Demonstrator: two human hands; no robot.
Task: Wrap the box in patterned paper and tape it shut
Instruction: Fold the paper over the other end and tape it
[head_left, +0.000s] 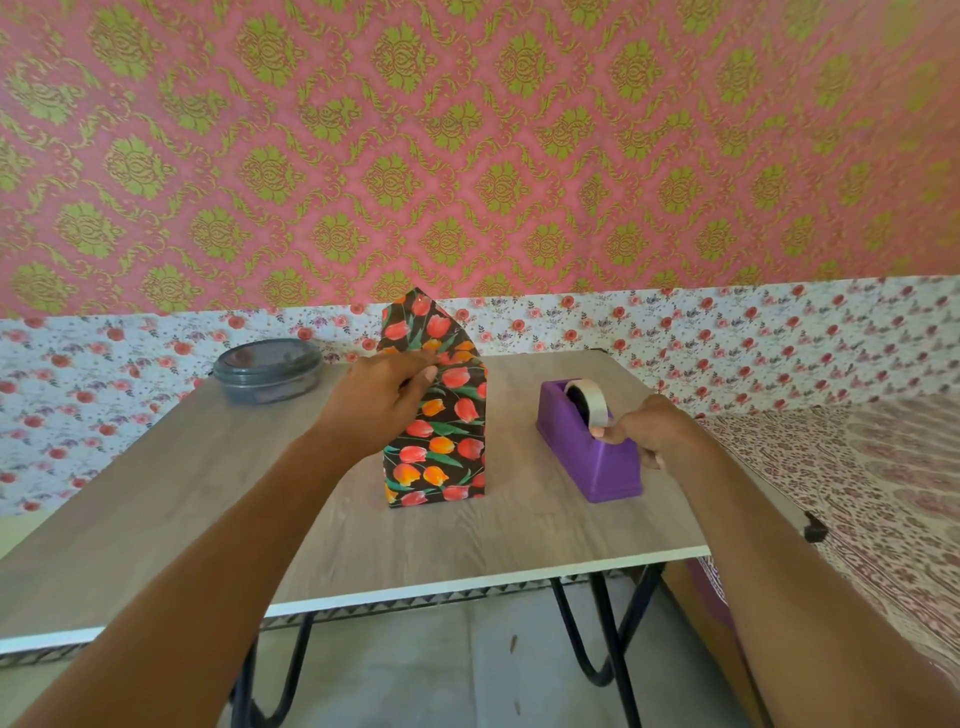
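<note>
I see the box (441, 441) upright mid-table, wrapped in black tulip paper (423, 322); top flap stands unfolded, seemingly untaped.

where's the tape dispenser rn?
Head view: the purple tape dispenser sits on the table, right of the upright wrapped box, with the right hand at its near end by the tape.

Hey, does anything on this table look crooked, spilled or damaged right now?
Nothing spilled or damaged. The wrapped box stands upright; its top flap sticks up unfolded, pinched by the left hand. The right hand is at the purple tape dispenser. The lidded container sits closed.
</note>
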